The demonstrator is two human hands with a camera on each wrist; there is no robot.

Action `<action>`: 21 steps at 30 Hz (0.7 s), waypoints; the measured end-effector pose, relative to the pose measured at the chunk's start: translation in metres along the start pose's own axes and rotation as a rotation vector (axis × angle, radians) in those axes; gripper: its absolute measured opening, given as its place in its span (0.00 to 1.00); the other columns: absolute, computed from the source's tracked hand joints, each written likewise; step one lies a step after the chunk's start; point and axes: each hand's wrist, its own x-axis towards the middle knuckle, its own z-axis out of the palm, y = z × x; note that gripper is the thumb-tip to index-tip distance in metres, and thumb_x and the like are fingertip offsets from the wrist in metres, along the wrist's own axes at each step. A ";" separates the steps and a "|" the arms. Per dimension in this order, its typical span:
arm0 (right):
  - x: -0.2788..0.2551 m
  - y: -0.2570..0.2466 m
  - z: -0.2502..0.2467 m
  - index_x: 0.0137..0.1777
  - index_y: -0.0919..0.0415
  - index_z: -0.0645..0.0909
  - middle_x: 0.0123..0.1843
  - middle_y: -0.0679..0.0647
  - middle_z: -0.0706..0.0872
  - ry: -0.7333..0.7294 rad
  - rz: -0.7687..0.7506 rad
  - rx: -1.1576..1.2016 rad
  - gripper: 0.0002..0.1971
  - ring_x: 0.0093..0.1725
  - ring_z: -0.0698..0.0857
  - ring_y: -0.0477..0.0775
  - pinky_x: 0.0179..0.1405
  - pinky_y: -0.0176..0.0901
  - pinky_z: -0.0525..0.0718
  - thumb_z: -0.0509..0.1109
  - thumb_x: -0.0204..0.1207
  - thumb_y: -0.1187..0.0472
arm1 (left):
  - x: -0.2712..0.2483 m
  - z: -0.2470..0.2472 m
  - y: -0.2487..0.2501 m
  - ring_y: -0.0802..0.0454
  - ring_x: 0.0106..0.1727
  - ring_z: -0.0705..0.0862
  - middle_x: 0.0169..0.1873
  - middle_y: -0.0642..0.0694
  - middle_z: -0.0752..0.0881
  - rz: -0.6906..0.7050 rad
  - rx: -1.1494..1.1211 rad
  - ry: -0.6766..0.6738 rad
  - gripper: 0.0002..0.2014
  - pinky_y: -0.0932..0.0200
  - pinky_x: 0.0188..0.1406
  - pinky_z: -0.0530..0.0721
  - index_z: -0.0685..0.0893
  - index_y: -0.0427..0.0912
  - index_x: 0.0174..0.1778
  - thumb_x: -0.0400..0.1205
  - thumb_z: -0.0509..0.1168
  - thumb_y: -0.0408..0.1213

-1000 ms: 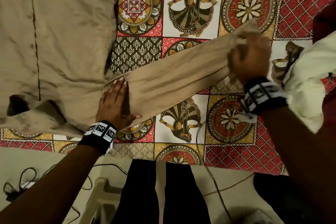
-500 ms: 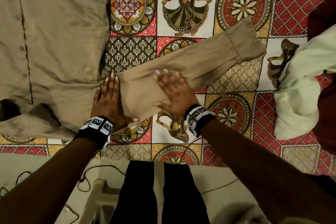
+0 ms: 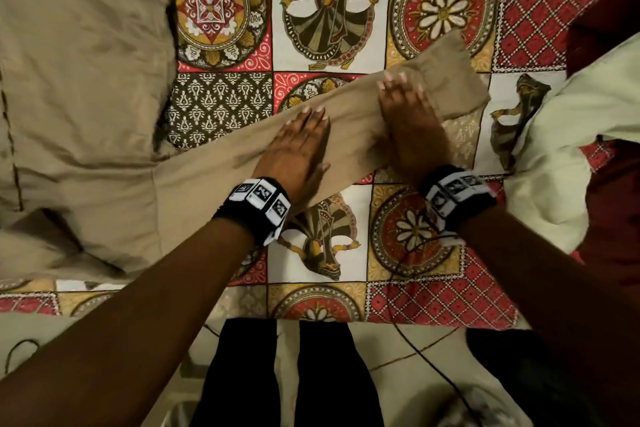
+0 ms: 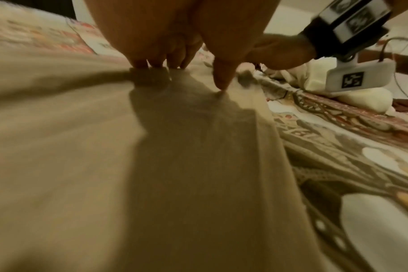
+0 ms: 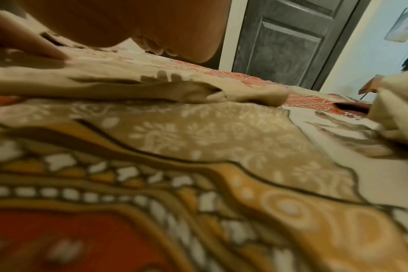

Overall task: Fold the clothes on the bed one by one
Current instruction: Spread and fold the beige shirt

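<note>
Pale cloth heaped just right of sleeve cuff. Left hand, right hand flat on sleeve, fingers straight. Bed edge near; cable beyond.

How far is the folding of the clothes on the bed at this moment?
Early. Done: the tan shirt lies spread flat on the bedsheet, its sleeve stretched sideways. In hand: the left hand and right hand press flat on that sleeve, smoothing it; no fold shows yet. Left: folding this shirt, then the pale garment heaped on the right.
</note>
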 end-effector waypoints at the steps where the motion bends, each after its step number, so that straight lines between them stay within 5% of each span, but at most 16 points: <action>1: 0.004 -0.009 0.005 0.87 0.67 0.58 0.88 0.65 0.61 -0.002 -0.028 -0.024 0.31 0.88 0.58 0.66 0.88 0.62 0.53 0.54 0.90 0.50 | 0.009 0.004 0.001 0.49 0.88 0.40 0.88 0.47 0.41 -0.005 0.029 -0.012 0.46 0.50 0.87 0.43 0.41 0.44 0.88 0.84 0.62 0.57; 6: 0.014 -0.020 0.022 0.88 0.64 0.58 0.89 0.61 0.60 -0.108 -0.129 -0.099 0.36 0.89 0.58 0.62 0.87 0.60 0.56 0.57 0.88 0.43 | 0.021 0.016 0.000 0.49 0.87 0.35 0.87 0.47 0.34 -0.087 0.106 -0.109 0.69 0.53 0.83 0.33 0.32 0.45 0.86 0.66 0.73 0.69; 11: 0.011 0.041 0.001 0.90 0.62 0.53 0.91 0.59 0.55 -0.088 0.110 -0.084 0.60 0.90 0.53 0.61 0.88 0.66 0.47 0.56 0.70 0.16 | 0.030 0.017 0.007 0.51 0.86 0.29 0.85 0.50 0.27 -0.166 0.138 -0.106 0.76 0.49 0.85 0.34 0.26 0.46 0.84 0.58 0.73 0.73; 16: 0.002 0.099 -0.010 0.90 0.65 0.45 0.91 0.62 0.47 -0.151 0.117 0.044 0.64 0.90 0.46 0.62 0.88 0.68 0.49 0.58 0.70 0.16 | 0.034 0.018 0.003 0.52 0.85 0.28 0.84 0.52 0.26 -0.184 0.177 -0.094 0.79 0.38 0.85 0.35 0.26 0.47 0.84 0.52 0.69 0.81; 21: -0.003 0.101 -0.018 0.89 0.68 0.50 0.89 0.69 0.52 0.016 0.464 0.121 0.60 0.89 0.51 0.67 0.88 0.65 0.48 0.56 0.74 0.19 | 0.030 0.019 -0.003 0.45 0.87 0.32 0.86 0.46 0.31 -0.145 0.198 -0.061 0.79 0.33 0.84 0.38 0.31 0.42 0.86 0.52 0.58 0.89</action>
